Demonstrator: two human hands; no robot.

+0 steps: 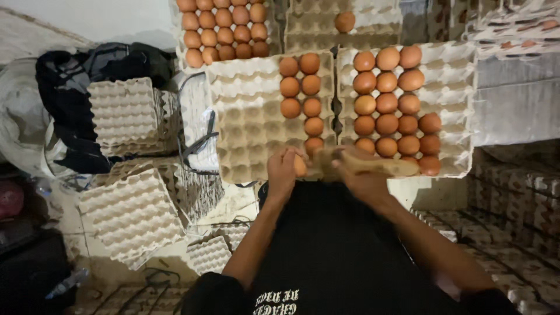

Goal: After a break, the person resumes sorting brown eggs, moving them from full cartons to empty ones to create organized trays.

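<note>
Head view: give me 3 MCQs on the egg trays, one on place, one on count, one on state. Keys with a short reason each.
1. Where is the egg held by the left hand?
A. at the near edge of the middle tray
B. on the stack of empty trays at left
C. on the floor

2. How many columns of eggs lie in the middle tray?
A. two
B. four
C. six

3. What state is the far left tray in?
A. empty
B. densely filled with brown eggs
C. turned upside down

Answers: 1 A, the egg sits against the tray's near rim. 2 A, only two columns on its right side. 3 B, eggs fill the visible cups.
</note>
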